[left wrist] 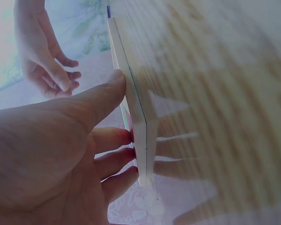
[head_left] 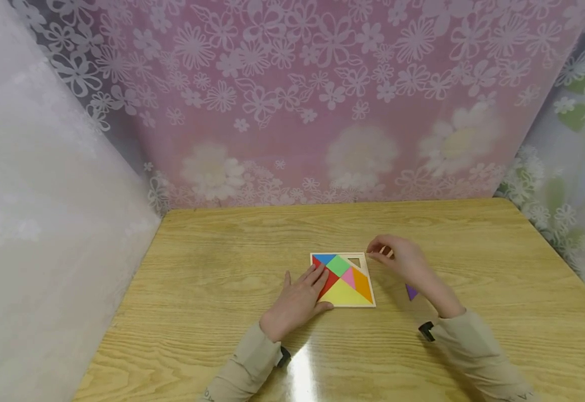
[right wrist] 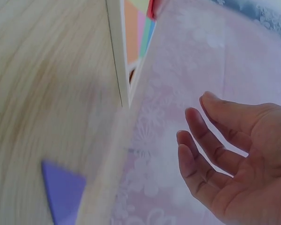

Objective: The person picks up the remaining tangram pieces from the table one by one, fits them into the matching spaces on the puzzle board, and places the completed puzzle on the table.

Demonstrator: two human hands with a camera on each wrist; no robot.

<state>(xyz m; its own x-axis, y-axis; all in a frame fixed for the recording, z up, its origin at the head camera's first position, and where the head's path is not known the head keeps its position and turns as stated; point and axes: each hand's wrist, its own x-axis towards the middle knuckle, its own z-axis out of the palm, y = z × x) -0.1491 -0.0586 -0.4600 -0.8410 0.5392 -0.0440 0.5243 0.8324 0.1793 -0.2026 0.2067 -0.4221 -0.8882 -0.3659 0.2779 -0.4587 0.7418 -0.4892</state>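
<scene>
A tangram puzzle in a square wooden tray lies on the table, with red, blue, green, pink, orange and yellow pieces set in it. Its upper right corner shows a bare triangular slot. My left hand rests on the tray, fingers extended over the red piece and thumb along the near edge. Just off the far right corner hovers my right hand, fingers loosely bent and holding nothing in the right wrist view. A purple piece lies on the table to the tray's right, partly hidden by the right wrist in the head view.
The wooden table extends around the tray on all sides. Behind it hangs a pink flowered curtain, with a pale cloth at the left and a flowered one at the right.
</scene>
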